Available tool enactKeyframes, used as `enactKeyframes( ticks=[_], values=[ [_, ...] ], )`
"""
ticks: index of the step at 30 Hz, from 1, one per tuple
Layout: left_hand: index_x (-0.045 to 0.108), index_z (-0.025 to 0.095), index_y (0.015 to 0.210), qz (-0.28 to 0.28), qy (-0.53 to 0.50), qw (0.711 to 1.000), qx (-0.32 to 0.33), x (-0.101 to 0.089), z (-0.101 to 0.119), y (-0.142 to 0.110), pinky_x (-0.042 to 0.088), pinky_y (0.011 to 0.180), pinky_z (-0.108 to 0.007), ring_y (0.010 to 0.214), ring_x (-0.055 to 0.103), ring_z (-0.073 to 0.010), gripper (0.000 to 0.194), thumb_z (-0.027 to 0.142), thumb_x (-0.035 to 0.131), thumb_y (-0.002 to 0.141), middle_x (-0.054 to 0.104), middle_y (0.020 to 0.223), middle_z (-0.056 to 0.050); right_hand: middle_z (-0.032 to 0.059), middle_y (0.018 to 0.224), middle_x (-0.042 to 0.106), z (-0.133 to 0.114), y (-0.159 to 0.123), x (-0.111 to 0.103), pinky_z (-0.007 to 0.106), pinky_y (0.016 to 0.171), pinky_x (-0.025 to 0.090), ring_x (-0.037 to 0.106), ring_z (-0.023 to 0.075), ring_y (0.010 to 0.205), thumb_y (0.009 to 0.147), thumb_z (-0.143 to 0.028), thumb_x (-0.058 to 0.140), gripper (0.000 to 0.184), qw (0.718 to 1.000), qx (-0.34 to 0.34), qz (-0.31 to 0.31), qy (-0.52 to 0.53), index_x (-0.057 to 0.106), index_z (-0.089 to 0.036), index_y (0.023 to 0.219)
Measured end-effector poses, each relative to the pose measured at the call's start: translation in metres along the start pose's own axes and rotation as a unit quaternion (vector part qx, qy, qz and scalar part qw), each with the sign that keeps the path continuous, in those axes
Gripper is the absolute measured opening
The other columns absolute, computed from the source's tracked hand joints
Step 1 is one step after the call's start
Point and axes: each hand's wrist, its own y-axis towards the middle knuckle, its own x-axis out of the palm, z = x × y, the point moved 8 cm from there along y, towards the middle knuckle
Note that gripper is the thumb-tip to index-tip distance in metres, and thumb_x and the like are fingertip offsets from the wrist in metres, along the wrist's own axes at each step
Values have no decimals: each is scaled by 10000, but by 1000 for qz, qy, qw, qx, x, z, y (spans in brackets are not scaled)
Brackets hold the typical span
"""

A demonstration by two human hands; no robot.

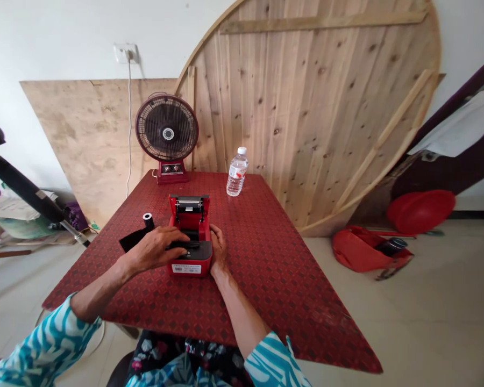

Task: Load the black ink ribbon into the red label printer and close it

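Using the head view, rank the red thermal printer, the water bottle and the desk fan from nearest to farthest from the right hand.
From the right hand:
1. Red thermal printer: touching, on the hand's left.
2. Plastic water bottle: ahead, slightly right, near the table's far edge.
3. Desk fan: ahead and left, at the table's far edge.

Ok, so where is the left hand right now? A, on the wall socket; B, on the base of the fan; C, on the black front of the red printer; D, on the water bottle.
C. The left hand lies with its fingers across the black front of the red printer.
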Motion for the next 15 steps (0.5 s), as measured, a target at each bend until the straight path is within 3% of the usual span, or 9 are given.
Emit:
enactKeyframes(
  ticks=[5, 15],
  values=[
    [668, 201, 961, 51, 35, 998, 16, 5, 1, -1, 475, 766, -270, 847, 665, -159, 179, 227, 492, 945, 715, 900, -34, 48, 1031, 691, 1, 1, -2, 351, 845, 460, 612, 235, 989, 706, -479, 582, 413, 1000, -6, 3, -18, 656, -207, 1008],
    [653, 190, 937, 103, 89, 989, 51, 3, 31, -16, 417, 809, -323, 892, 628, -168, 170, 217, 486, 955, 710, 972, -38, 45, 1065, 685, 0, -1, 0, 348, 842, 474, 607, 230, 996, 751, -450, 582, 386, 1000, -10, -15, -16, 645, -214, 1049]
  ],
)
